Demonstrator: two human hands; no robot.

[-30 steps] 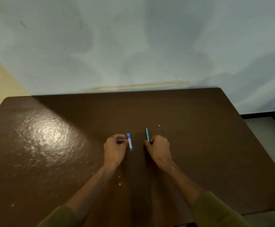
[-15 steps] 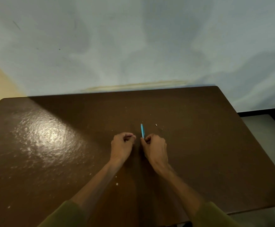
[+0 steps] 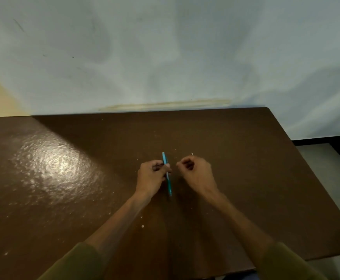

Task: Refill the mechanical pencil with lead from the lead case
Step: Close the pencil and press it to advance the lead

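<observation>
The teal mechanical pencil point(image 3: 168, 183) points away from me, lifted a little above the brown table point(image 3: 246, 178). My left hand point(image 3: 152, 175) grips it around the upper middle, and both ends stick out of the fist. My right hand point(image 3: 197, 171) hovers just right of the pencil, apart from it. Its fingers are curled and the thumb and forefinger are pinched, with nothing visible between them. The blue and white lead case is not in sight; it may be hidden inside my left fist.
A tiny white speck point(image 3: 192, 153) lies on the table just beyond my right hand. Pale crumbs point(image 3: 142, 226) dot the tabletop near my left forearm. A wall point(image 3: 165, 67) stands right behind the table's far edge, and floor point(image 3: 326, 170) shows at the right.
The pencil has passed from my right hand to my left. My right hand has moved off to the right. The lead case, on the table one second ago, is now out of sight.
</observation>
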